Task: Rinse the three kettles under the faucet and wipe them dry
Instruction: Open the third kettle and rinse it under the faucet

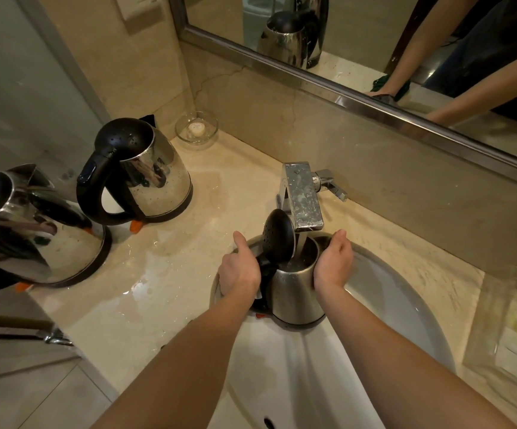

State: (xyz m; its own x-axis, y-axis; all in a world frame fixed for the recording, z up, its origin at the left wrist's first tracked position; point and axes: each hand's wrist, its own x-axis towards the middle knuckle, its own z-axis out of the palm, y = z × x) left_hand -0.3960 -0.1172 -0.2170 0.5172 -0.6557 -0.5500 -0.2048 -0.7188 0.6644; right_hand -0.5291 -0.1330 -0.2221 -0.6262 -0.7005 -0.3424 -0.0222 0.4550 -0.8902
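A steel kettle (294, 292) with its black lid flipped up stands in the white sink (406, 308), directly under the chrome faucet (303, 196). My left hand (240, 267) grips its black handle, thumb up. Against the kettle's right side, near the rim, my right hand (333, 264) curls round the steel body. Two more steel kettles stand on the wet counter at the left: one further back (145, 178) with a closed black lid, one at the left edge (28, 230), partly cut off by the frame.
A small glass dish (197, 129) holding a white object sits in the counter's back corner. A clear tray (511, 335) lies on the counter at the right. A mirror (375, 41) runs along the back wall. Water pools on the marble counter (173, 267).
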